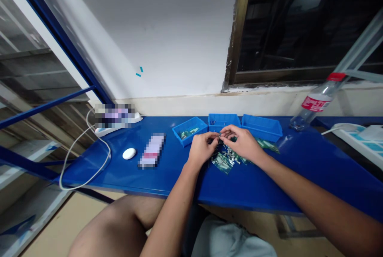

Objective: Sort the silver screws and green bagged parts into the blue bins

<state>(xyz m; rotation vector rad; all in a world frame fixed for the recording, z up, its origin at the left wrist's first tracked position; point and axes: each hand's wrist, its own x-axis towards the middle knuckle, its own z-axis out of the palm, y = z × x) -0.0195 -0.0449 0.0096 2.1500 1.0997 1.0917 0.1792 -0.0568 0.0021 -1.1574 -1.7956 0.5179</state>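
Forearms [299, 181] angled inward over the surface [176, 169], both cut off by the frame. My left hand [201, 148] and right hand [241, 142] meet, fingers pinched narrow on a small part [220, 134], its shape too small to make out. Loose metal pieces [229, 154] lie just beneath, partly covered. Beyond, my right hand hides some of the middle blue bin [224, 118].

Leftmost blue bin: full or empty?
Neither; partly filled. In the leftmost blue bin, small pale and green pieces lie low, with bare inner wall showing above them. Exact count: cannot tell.
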